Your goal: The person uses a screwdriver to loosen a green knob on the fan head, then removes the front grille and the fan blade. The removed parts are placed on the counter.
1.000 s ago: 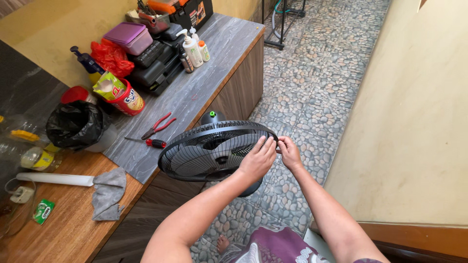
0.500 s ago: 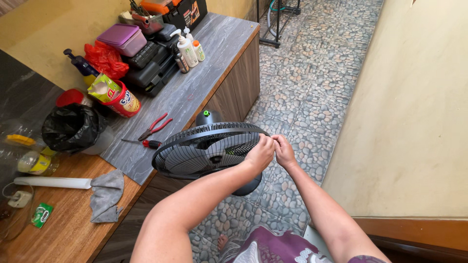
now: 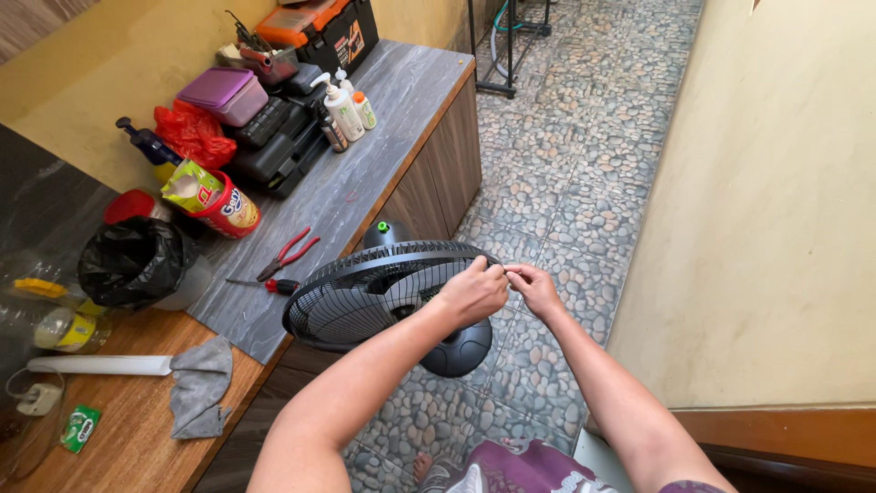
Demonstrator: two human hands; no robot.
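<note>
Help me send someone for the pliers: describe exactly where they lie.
On the grey marbled counter along the yellow wall, look at its near end, just behind the black fan. The pliers lie there with red handles spread, longer than the small red-handled screwdriver beside them.

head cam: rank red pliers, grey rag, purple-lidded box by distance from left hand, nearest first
1. Red pliers, on the grey counter, left of the left hand.
2. Grey rag, on the wooden top, lower left.
3. Purple-lidded box, far back by the wall.
</note>
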